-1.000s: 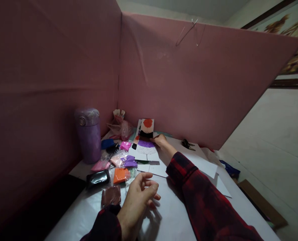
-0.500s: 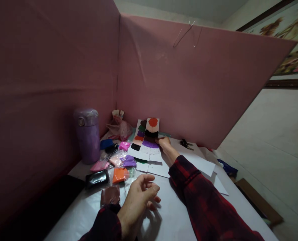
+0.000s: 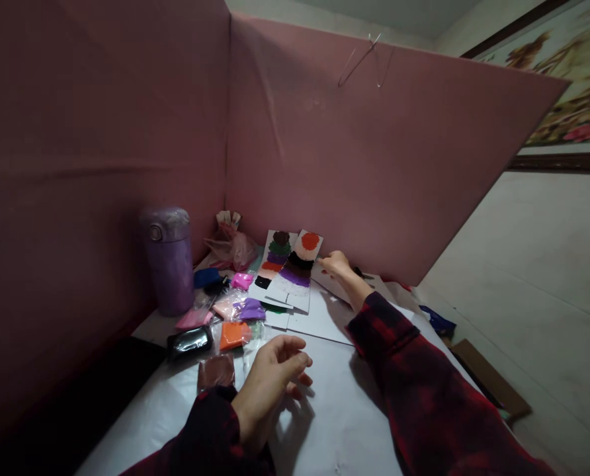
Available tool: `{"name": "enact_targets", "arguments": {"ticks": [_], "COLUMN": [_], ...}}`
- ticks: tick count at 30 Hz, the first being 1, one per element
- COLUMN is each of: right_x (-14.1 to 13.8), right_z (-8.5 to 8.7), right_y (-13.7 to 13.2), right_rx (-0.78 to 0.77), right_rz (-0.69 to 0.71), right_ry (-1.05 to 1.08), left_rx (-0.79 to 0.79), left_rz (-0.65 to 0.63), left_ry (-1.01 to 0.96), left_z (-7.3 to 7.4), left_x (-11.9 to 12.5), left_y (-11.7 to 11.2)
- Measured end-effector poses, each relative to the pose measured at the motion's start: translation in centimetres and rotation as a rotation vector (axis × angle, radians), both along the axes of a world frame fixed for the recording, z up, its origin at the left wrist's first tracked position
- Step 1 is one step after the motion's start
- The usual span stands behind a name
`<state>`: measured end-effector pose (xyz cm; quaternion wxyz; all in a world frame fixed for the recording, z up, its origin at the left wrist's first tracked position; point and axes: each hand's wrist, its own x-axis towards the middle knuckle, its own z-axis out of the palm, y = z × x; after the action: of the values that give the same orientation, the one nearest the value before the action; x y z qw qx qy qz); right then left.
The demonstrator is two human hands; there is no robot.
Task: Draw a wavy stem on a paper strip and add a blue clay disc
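My right hand (image 3: 337, 266) reaches to the back of the table, its fingers drawn together beside a painted card (image 3: 299, 268) with red, peach, black, brown, purple and white bands. Part of a white sheet (image 3: 332, 288) shows just under those fingers; whether they grip it is unclear. The banded card overlaps another painted card (image 3: 274, 254) on its left. Nearer to me, my left hand (image 3: 276, 380) hovers over the white table covering, fingers loosely curved and apart, holding nothing. Left of it lie a brown packet (image 3: 216, 372) and an orange packet (image 3: 233, 336).
A purple bottle (image 3: 168, 264) stands at the left by the pink partition (image 3: 325, 132). Several more packets, including a black one (image 3: 190, 342) and a purple one (image 3: 250, 309), lie nearby. A pink plastic bag (image 3: 233, 246) sits at the back. Dark keys (image 3: 358, 272) are partly hidden behind my right hand.
My right hand has shifted slightly right and up, off the banded card's side. That card now leans more to the right. My left hand keeps nearly the same pose.
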<state>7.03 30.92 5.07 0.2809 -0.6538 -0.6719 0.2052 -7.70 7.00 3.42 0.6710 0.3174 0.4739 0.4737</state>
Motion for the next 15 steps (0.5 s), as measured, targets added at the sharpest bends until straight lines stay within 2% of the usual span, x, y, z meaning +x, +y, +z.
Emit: {"name": "enact_targets", "arguments": {"ticks": [4,7,10,15], "right_x": [2.8,6.3,10.3,15.2], "right_z": [3.1,4.4,3.8,0.4], "right_y": [-1.9,-4.2,-7.0,-11.6], "right_rx": [0.007,0.052,0.072,0.072], "right_rz": [0.024,0.018,0.017,0.12], "right_ry": [-0.103,-0.214,-0.344,-0.511], "left_rx": [0.077,0.175,0.284,0.345], "left_rz": [-0.061,-0.134,-0.182,-0.229], "left_ry": [0.087,0.161,0.264,0.388], "left_z": [-0.1,-0.3,-0.6,-0.7], "left_x": [0.2,0.3,0.5,1.1], "left_y": [0.0,-0.1,-0.2,-0.5]}}
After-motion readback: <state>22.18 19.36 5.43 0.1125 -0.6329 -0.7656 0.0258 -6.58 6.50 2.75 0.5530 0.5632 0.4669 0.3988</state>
